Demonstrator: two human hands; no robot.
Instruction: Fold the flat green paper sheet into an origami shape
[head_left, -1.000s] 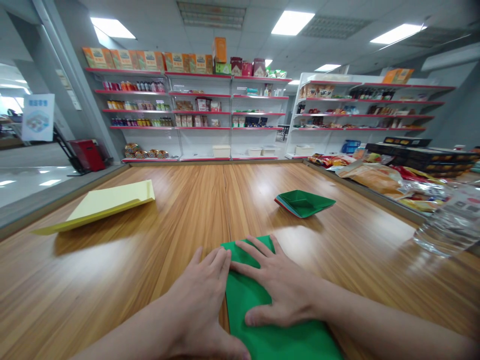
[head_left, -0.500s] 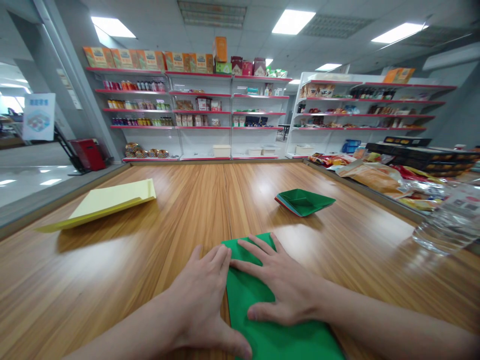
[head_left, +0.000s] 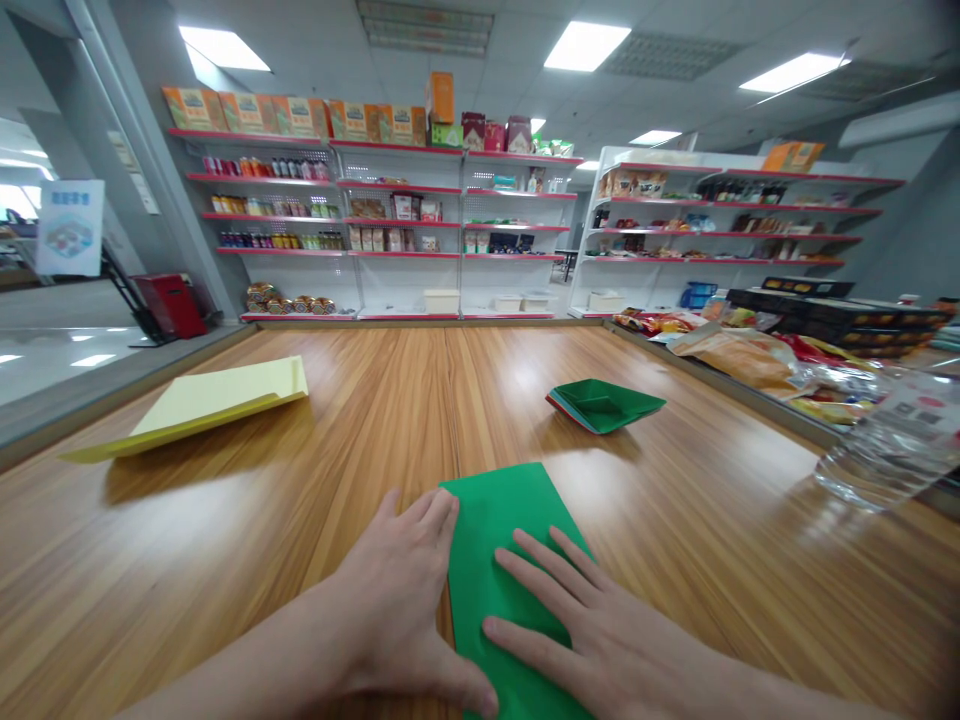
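Note:
A sheet of green paper [head_left: 517, 500] lies flat on the wooden table in front of me, its near end running out of view. Along its left edge rests my left hand [head_left: 409, 590], fingertips at the upper left corner and thumb on the paper lower down. My right hand [head_left: 570, 620] lies on the paper's right part with its fingers spread. Farther off to the right sits a folded green paper shape [head_left: 611, 405], with other colours showing at its left edge. A yellow folded sheet [head_left: 225, 395] stands partly raised at the left.
A clear plastic bottle [head_left: 885, 450] lies at the right edge of the table [head_left: 375, 400]. Beyond that edge are snack packets [head_left: 742, 360] and black boxes [head_left: 825, 315]. Stocked shelves [head_left: 405, 220] line the back, and a sign [head_left: 70, 228] stands at the far left.
My right hand has slid toward me down the green paper, uncovering its upper part. My left hand stays at the left edge.

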